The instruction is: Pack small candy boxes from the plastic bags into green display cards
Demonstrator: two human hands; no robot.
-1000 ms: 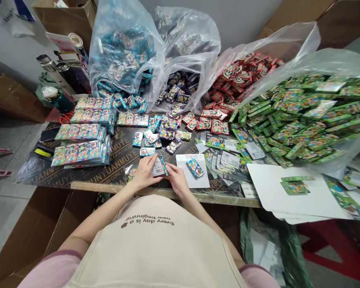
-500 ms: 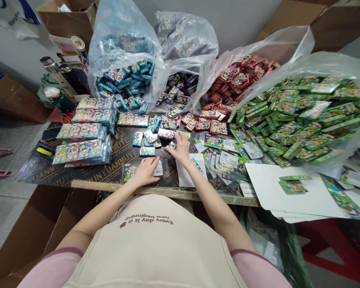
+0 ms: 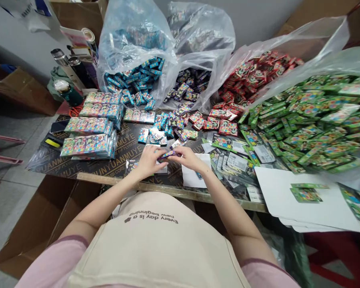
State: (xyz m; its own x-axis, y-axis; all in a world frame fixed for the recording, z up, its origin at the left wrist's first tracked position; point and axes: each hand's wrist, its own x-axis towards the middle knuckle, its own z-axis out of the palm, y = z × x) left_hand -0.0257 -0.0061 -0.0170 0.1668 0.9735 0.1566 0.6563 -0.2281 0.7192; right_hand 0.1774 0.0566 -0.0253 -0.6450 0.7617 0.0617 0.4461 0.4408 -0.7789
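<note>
The fingers of both hands are close together, pinching a small purple pack [image 3: 167, 155]. The left hand [image 3: 150, 161] has its end on the left, and the right hand [image 3: 186, 157] has its end on the right. Both hands have their backs up, and the arms reach in from the two sides with bent elbows. The pack is just above the near part of the table [image 3: 108, 170]. It is small and thin, with a bright spot on it, but its picture is too small to make out.

Under the hands lies a clear flat bag [image 3: 133, 165], partly hidden. A white paper [image 3: 190, 178] is beside it, below the right arm. Past the hands is a messy heap of little packs [image 3: 157, 136], mostly blue and purple, and a short row of packs [image 3: 139, 116] sits behind it.

Farther back stand four big see-through bags. The blue bag [image 3: 132, 36] has blue packs in it, the next bag [image 3: 201, 36] has purple ones, then comes a bag [image 3: 321, 34] of red ones, and the bag on the right [image 3: 345, 60] is full of green ones. Some packs spill out at the front. On the left are shiny piles [image 3: 85, 146] of packs in rows. On the right, two green packs [image 3: 306, 194] lie on white sheets [image 3: 273, 188].
</note>
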